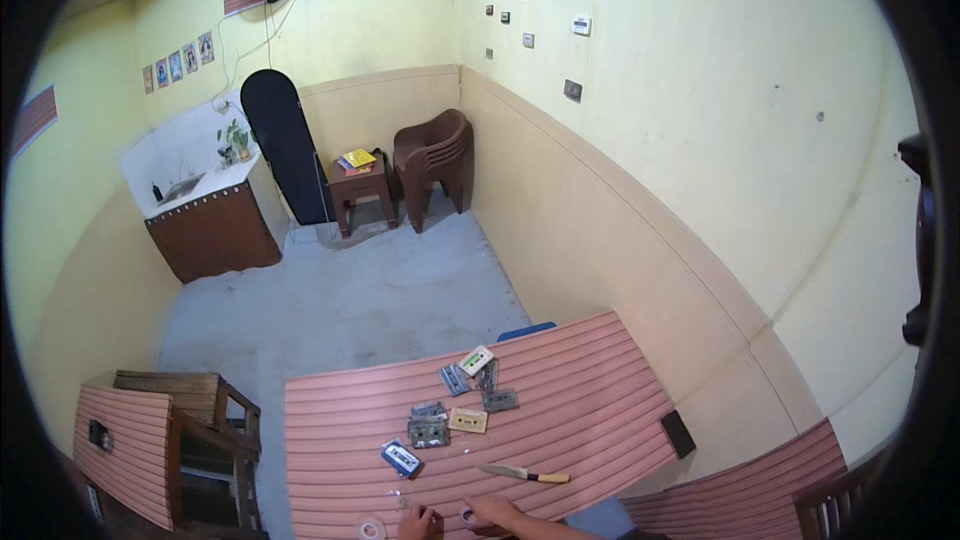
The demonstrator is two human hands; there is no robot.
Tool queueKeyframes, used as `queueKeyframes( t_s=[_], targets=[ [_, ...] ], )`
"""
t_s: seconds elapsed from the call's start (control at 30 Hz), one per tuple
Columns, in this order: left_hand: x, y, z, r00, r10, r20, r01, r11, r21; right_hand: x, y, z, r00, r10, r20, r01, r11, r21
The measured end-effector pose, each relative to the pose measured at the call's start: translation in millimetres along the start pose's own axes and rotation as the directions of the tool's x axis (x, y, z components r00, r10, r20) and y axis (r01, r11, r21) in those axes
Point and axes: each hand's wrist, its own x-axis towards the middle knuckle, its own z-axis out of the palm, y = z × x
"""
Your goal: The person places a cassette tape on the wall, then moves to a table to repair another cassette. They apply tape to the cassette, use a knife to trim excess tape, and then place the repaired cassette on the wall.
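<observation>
Right hand [492, 513] at small roll [467, 517], grip unclear. Left hand [420, 523] curled nearby (can't tell if gripping). Knife [524, 474] lies beyond.

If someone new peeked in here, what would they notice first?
Probably the cassette tapes, scattered on the pink striped table in front. Then the knife lying on it, just beyond the right hand. Farther back, a tall black board stands beside the sink counter.
</observation>
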Motion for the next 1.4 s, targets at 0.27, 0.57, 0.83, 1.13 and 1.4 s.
queueKeyframes(
  t_s=[0.27, 0.57, 0.83, 1.13, 1.4],
  targets=[
    [-38, 7, 16, 0.83, -0.554, -0.068, 0.557, 0.829, 0.051, 4, 10, -47, 0.93, -0.125, 0.345, 0.203, 0.958, -0.202],
    [-31, 4, 27, 0.903, -0.399, -0.158, 0.392, 0.917, -0.075, 2, -15, -49, 0.977, 0.062, 0.202, -0.03, 0.987, -0.158],
    [19, 7, 48, 0.882, -0.445, -0.157, 0.397, 0.879, -0.264, -6, -32, -17, 0.982, 0.022, -0.187, -0.077, 0.953, -0.292],
    [41, 22, 25, 0.78, -0.546, -0.306, 0.589, 0.806, 0.065, -14, -5, 6, 0.783, -0.389, -0.486, 0.255, 0.913, -0.319],
    [25, 15, 45, 0.825, -0.46, -0.328, 0.497, 0.867, 0.035, -16, 9, 8, 0.728, -0.526, -0.439, 0.503, 0.846, -0.18]
  ],
)
